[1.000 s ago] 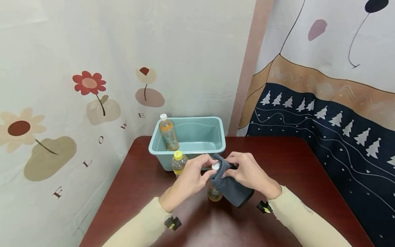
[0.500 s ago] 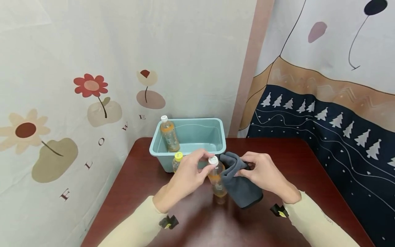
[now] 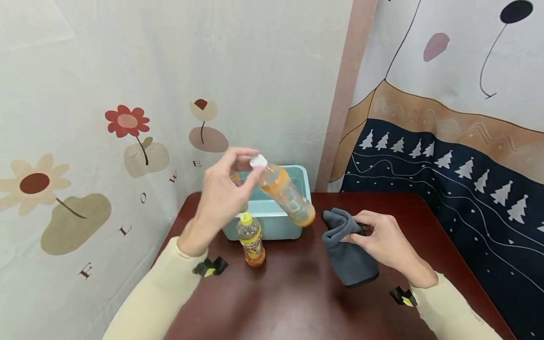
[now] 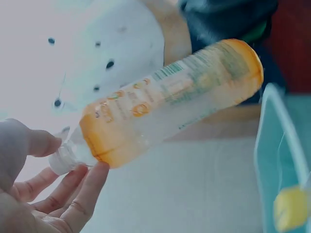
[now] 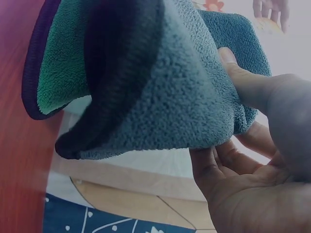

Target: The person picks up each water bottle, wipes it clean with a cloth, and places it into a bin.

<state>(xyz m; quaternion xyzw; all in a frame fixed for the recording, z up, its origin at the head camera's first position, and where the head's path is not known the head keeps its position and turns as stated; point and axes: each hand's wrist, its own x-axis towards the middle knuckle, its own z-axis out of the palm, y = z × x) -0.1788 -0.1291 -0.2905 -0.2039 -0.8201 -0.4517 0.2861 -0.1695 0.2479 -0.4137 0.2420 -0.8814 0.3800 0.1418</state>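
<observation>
My left hand (image 3: pixel 225 189) pinches the white cap of a clear bottle with orange bands (image 3: pixel 289 194). Tilted, with its base down to the right, the bottle hangs in front of and above the blue-green bin (image 3: pixel 272 231). The left wrist view shows thumb and fingers around the cap and neck of this bottle (image 4: pixel 170 102). On the right, my right hand (image 3: pixel 382 236) grips a folded dark grey cloth (image 3: pixel 349 255) over the table. Up close in the right wrist view, the cloth (image 5: pixel 180 97) is fuzzy with dark edging, held between thumb and fingers.
A yellow-capped bottle (image 3: pixel 252 241) stands upright on the dark red table (image 3: pixel 297 302), before the bin. Another bottle inside the bin is mostly hidden behind my left hand. Printed fabric (image 3: pixel 272 85) hangs behind the table and along its sides.
The left hand has lifted the white-capped bottle off the table, up and left toward the bin, tilting it. My right hand has drawn the cloth away to the right.
</observation>
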